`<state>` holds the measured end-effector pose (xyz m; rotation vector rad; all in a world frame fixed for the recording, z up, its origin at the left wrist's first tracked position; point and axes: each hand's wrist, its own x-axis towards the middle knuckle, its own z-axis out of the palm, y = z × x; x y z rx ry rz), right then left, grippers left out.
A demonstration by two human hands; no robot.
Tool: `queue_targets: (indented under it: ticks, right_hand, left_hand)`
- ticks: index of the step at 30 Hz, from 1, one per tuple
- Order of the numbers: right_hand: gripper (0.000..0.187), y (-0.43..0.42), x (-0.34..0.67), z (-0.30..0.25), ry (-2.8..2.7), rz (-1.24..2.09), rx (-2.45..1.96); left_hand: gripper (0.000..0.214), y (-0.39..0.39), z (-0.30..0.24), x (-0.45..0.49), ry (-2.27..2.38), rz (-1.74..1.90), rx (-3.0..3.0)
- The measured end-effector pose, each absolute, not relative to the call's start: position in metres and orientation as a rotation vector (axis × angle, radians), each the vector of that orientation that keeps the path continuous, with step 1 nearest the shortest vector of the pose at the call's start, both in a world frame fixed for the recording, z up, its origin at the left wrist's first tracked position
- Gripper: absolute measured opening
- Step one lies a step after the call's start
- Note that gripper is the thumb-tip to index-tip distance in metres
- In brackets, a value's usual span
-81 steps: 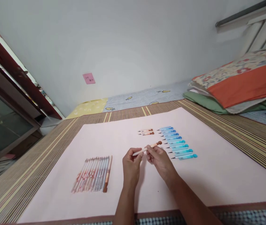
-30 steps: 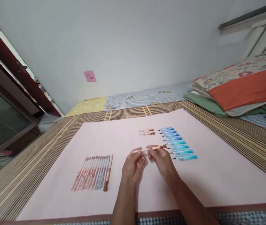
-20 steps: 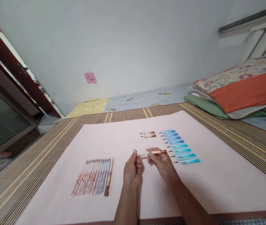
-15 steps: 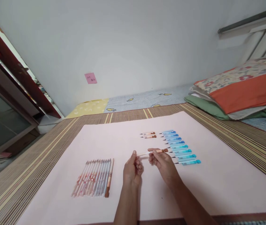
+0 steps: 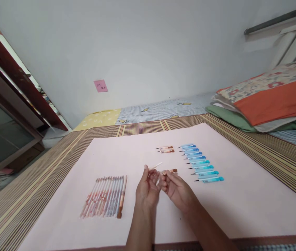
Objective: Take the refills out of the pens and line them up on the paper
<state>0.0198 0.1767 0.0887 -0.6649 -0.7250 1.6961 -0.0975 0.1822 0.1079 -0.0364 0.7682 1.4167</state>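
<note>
My left hand (image 5: 147, 190) pinches a pale, slender stick-like piece (image 5: 155, 166) between thumb and fingers, its far end pointing up to the right. Beside it, my right hand (image 5: 175, 188) grips a short pen (image 5: 173, 170) with a brown end, which juts out to the right. Its other end is hidden by my fingers. The two hands nearly touch. Beyond them lie two brown-ended pens with dark tips (image 5: 166, 151). Right of my right hand is a column of blue and turquoise pens (image 5: 204, 168) with dark tips.
A row of clear and pinkish pens (image 5: 101, 198) lies at the left, ending in a long brown pen (image 5: 122, 200). All rest on a pale pink sheet (image 5: 67, 209) over a striped mat (image 5: 12, 202). Folded bedding (image 5: 273, 97) is at the right, a pink note (image 5: 100, 85) on the wall.
The pale piece in my left hand has tilted upward, its far end now free. My right hand has shifted left with the brown-ended pen, closer to my left hand.
</note>
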Motion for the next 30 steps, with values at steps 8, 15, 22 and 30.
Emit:
queue_targets:
  ticks: [8, 15, 22, 30]
  right_hand:
    - [0.034, 0.163, 0.007, 0.09, -0.438, 2.133, -0.617]
    - [0.048, 0.156, 0.004, 0.086, -0.686, 2.183, -0.738]
    - [0.043, 0.173, 0.036, 0.094, -1.028, 1.424, -0.927]
    - [0.036, 0.179, 0.051, 0.102, -1.05, 1.01, -1.037]
  left_hand:
    - [0.046, 0.179, 0.107, -0.098, 0.745, 1.178, 0.203]
    - [0.047, 0.179, 0.103, -0.096, 0.812, 1.243, 0.225]
    - [0.042, 0.183, 0.099, -0.094, 0.766, 1.365, 0.237]
    - [0.049, 0.181, 0.094, -0.088, 0.837, 1.299, 0.299]
